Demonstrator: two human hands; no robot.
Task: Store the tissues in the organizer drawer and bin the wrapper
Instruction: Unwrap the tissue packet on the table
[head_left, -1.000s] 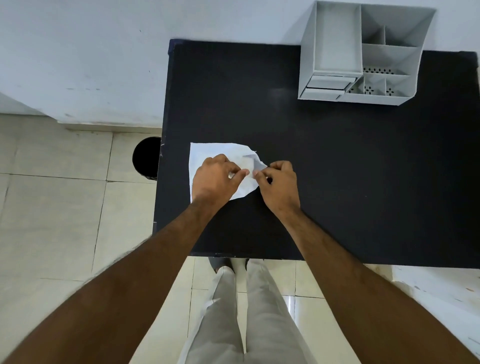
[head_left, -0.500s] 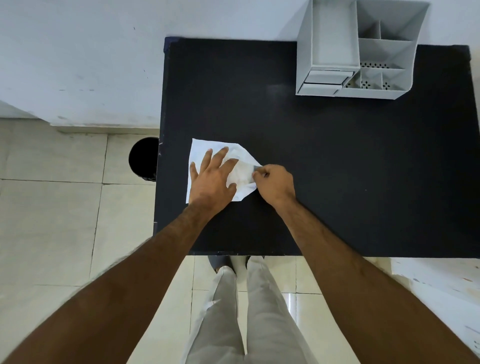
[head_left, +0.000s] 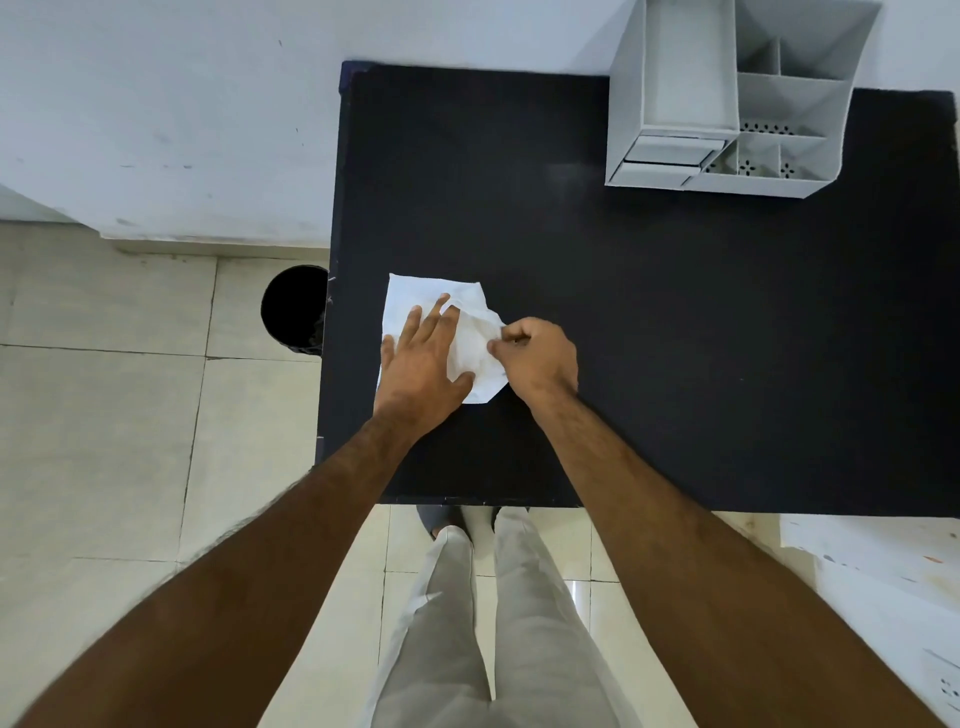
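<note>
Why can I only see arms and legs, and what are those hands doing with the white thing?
The camera sits on a person's head and looks down, so you see only their own arms and legs. They stand at a black table. The left hand lies flat on a white tissue packet, pressing it down. The right hand pinches the packet's crumpled edge with its fingers. At the table's far corner stands a grey organizer with small drawers. On the floor beside the table is a black bin.
</note>
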